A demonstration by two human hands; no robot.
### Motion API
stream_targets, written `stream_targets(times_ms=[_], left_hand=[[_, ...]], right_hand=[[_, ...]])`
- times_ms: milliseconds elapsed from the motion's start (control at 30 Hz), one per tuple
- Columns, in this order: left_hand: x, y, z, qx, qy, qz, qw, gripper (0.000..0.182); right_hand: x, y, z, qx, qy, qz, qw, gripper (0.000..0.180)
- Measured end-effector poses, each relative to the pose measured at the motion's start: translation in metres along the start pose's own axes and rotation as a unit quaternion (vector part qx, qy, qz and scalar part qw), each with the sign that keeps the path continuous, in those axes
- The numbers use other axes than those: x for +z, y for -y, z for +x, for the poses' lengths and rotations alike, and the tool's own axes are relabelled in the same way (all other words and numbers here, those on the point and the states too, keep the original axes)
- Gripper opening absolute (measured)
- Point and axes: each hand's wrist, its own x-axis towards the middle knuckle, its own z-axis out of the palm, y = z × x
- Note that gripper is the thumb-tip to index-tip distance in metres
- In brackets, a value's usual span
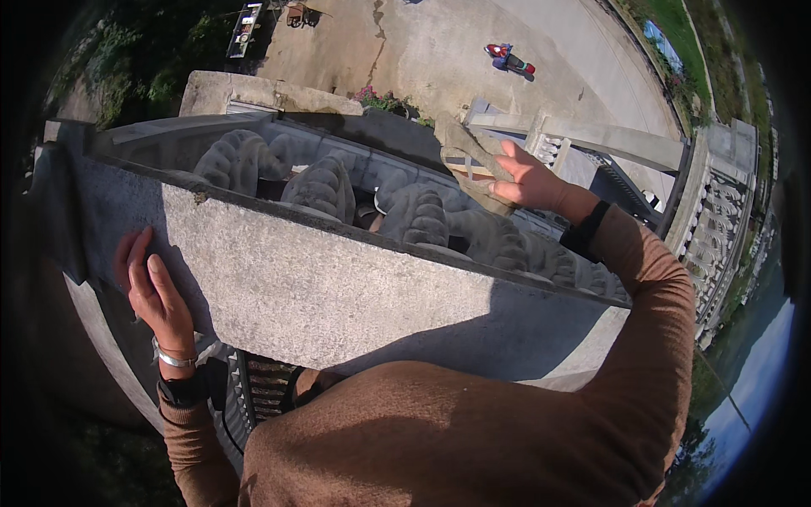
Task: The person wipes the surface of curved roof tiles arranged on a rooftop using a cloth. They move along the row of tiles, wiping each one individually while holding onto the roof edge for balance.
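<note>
A wide concrete handrail point(329, 272) of a balustrade crosses in front of me, partly sunlit and partly in shadow. Flat against its left end lies my left hand point(155, 291), holding nothing, with a silver bracelet at the wrist. My right hand point(532, 180) reaches over the rail's far side and grips a crumpled grey-brown cloth point(472, 161). The cloth hangs just beyond the rail, close to the twisted balusters; whether it touches them I cannot tell. Several carved, rope-like pale balusters point(323, 187) stand below the rail's outer edge.
Far below, a paved yard point(437, 44) holds a parked motorcycle point(510, 61) and a cart point(298, 14). Pink flowers point(380, 98) grow near the wall's foot. Another balustrade point(716, 222) runs along the right. The rail's outer edge drops away steeply.
</note>
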Motion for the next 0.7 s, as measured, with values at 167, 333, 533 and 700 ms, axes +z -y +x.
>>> stream_targets(times_ms=[167,333,533,700], left_hand=[[-0.004,-0.003,-0.001,-0.007,0.018,0.002,1.0,0.028],[-0.005,-0.007,0.001,-0.002,0.022,0.036,0.999,0.026],[-0.006,-0.01,0.002,-0.009,0.025,0.031,0.999,0.025],[-0.007,-0.014,0.004,-0.008,0.028,0.021,0.999,0.026]], right_hand=[[0.055,0.016,0.018,-0.06,0.128,0.033,0.989,0.065],[0.113,0.03,0.067,0.0,0.024,-0.041,0.999,0.049],[0.12,0.023,0.117,0.059,0.038,-0.109,0.992,0.048],[0.123,-0.018,0.177,0.099,0.149,-0.057,0.982,0.051]])
